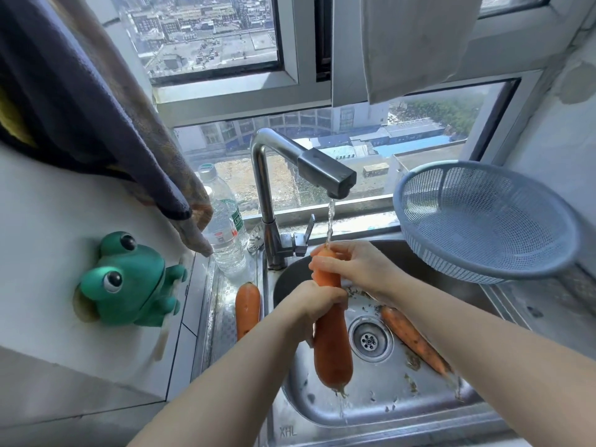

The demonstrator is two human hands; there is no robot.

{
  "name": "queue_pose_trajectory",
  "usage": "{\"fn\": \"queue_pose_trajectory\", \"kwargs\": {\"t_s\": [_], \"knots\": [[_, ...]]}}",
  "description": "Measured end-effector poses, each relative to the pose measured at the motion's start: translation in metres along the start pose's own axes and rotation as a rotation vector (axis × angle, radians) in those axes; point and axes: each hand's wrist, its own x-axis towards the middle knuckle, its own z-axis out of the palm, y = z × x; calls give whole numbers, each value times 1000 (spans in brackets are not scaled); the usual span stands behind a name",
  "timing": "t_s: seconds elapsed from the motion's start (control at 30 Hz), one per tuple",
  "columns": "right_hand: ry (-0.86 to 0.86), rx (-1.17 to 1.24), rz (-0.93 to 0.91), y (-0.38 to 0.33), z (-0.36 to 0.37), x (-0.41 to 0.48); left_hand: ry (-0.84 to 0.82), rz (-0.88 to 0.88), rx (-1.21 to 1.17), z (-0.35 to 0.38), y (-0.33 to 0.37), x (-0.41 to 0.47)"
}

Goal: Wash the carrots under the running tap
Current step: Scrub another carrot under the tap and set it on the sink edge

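The fingers of the right hand are curled round the upper end of a long, thick orange carrot, just where the thin stream of tap water lands. The left hand is wrapped round the same carrot immediately below. The carrot is held nearly upright over the stainless steel sink, and water runs off its lower end into the basin beside the round drain strainer.

The carrot is judged stiff and fairly weighty, unlikely to bend or bruise under firm rubbing. Its wet skin is probably slippery, so a full wrap of the fingers round the body is favoured over a fingertip pinch. One hand is best kept steady while the other scrubs.

A second, soil-streaked orange carrot is seen lying in the basin to the right of the drain, partly hidden by the right forearm. A third, cleaner-looking orange carrot is laid on the steel counter just left of the sink.

The water is delivered by an angular chrome tap with a dark spout. A blue plastic mesh colander is propped, tilted, at the sink's right. A clear plastic water bottle and a green frog-shaped figure are placed to the left.
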Motion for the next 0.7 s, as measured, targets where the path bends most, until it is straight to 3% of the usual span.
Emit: {"fn": "queue_pose_trajectory", "kwargs": {"t_s": [0.23, 0.33, 0.43, 0.6, 0.7], "knots": [[-357, 185, 134, -8, -20, -4, -119, -20, -22, -11, -2, 1], [-221, -154, -34, -11, -15, 0, -148, -14, -39, -11, 1, 0], [-96, -289, -148, -8, -8, 6, -168, 32, -56, -10, 1, 0], [121, -235, -175, -8, -8, 10, -112, 314, -91, 0, -8, 3], [45, -104, -64, -13, -11, 10, 30, 454, -23, 5, -15, 8]]}}
